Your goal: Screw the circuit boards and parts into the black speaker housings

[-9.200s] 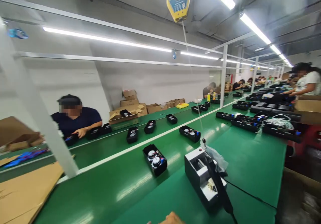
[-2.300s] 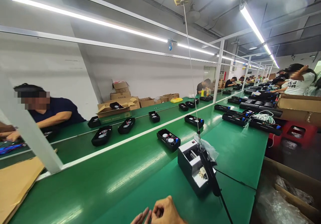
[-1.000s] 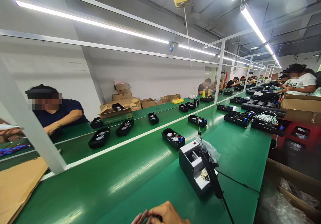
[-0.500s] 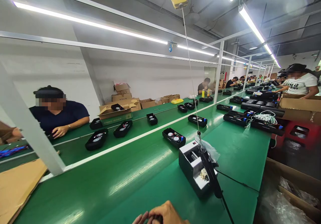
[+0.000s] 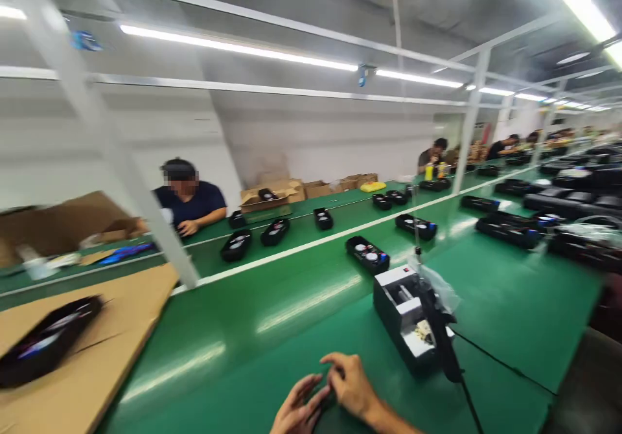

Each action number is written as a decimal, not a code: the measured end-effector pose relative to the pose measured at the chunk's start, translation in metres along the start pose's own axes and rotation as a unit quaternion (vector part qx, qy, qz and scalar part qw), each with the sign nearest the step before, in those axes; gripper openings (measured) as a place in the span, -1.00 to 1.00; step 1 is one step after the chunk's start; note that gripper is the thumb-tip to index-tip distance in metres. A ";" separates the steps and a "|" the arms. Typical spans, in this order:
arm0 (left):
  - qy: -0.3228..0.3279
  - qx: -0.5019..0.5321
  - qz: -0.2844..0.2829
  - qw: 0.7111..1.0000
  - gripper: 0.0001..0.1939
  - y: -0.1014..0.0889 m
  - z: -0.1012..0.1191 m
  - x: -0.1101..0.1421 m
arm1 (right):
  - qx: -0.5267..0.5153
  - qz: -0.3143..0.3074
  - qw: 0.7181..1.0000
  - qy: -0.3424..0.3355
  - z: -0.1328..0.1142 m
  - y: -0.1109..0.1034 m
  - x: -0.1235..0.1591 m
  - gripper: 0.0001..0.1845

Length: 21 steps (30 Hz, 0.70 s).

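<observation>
My left hand (image 5: 300,408) is at the bottom middle over the green bench, palm turned inward and fingers stretched out. Close against its fingertips is my right hand (image 5: 354,385), index finger extended and the other fingers bent. I see nothing held in either hand. To their right sits a black and white screw feeder (image 5: 401,304) with pale small parts in its tray. A black electric screwdriver (image 5: 440,333) hangs from a cord and leans against the feeder's right side. Behind the feeder lies an open black housing (image 5: 368,254) with two round silver parts and wiring.
Another black housing (image 5: 51,337) rests on a cardboard sheet (image 5: 131,311) at the left. More housings (image 5: 416,227) line the green belt. A white post (image 5: 121,155) rises at the left. A co-worker (image 5: 192,197) sits across the line. A clear plastic bag (image 5: 440,288) lies behind the screwdriver.
The view has swung left, bringing the cardboard sheet and its housing into sight. My hands have come higher into view, and their fingers are more spread.
</observation>
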State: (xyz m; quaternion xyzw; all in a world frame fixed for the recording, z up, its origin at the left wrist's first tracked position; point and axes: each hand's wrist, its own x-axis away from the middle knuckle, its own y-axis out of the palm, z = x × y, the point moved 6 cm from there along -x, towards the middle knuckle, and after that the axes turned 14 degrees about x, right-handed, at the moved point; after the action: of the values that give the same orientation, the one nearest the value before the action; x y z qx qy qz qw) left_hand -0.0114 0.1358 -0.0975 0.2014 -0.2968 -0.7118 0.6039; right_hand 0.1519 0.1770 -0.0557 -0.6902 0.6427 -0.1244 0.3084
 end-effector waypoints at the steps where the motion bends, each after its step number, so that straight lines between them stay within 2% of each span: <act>1: 0.017 -0.042 0.007 0.999 -0.60 0.007 0.001 0.005 | -0.014 -0.008 1.000 -0.001 0.000 -0.002 0.002 -0.48; 3: 0.044 -0.136 0.015 0.990 -0.54 0.020 0.002 0.016 | -0.040 -0.035 0.999 -0.007 0.002 -0.003 0.008 -0.41; 5: 0.050 -0.245 0.010 0.968 -0.49 0.032 0.002 0.027 | -0.061 -0.067 0.996 -0.018 0.007 0.000 0.011 -0.37; 8: 0.067 -0.399 -0.006 0.915 -0.60 0.048 0.007 0.053 | -0.050 -0.081 0.995 -0.042 0.017 0.005 0.013 -0.43; 11: 0.097 -0.509 0.000 0.856 -0.56 0.052 0.026 0.104 | -0.023 -0.081 0.994 -0.071 0.022 0.007 0.015 -0.45; 13: 0.127 -0.560 0.046 0.818 -0.47 0.033 0.053 0.153 | -0.011 -0.075 0.994 -0.080 0.022 0.008 0.017 -0.47; 14: 0.141 -0.578 0.082 0.799 -0.46 0.015 0.071 0.181 | -0.004 -0.073 0.994 -0.083 0.022 0.008 0.017 -0.48; 15: 0.162 -0.603 0.134 0.769 -0.46 -0.006 0.093 0.211 | 0.003 -0.074 0.994 -0.085 0.022 0.009 0.018 -0.48; 17: 0.223 -0.724 0.256 0.600 -0.50 -0.045 0.143 0.273 | 0.022 -0.083 0.992 -0.088 0.021 0.011 0.019 -0.48; 18: 0.236 -0.759 0.299 0.527 -0.51 -0.060 0.163 0.301 | 0.030 -0.089 0.991 -0.090 0.021 0.012 0.019 -0.47; 19: 0.239 -0.765 0.325 0.502 -0.50 -0.075 0.181 0.324 | 0.037 -0.095 0.991 -0.092 0.020 0.014 0.020 -0.47; 21: 0.235 -0.771 0.345 0.480 -0.45 -0.091 0.204 0.353 | 0.049 -0.105 0.989 -0.093 0.020 0.015 0.020 -0.46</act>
State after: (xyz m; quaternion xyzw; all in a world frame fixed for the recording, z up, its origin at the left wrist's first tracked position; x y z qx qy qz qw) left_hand -0.2777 -0.1649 0.0189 -0.3046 0.4786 -0.3151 0.7608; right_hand 0.1538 0.1636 -0.0842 -0.7465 0.5286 -0.1224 0.3852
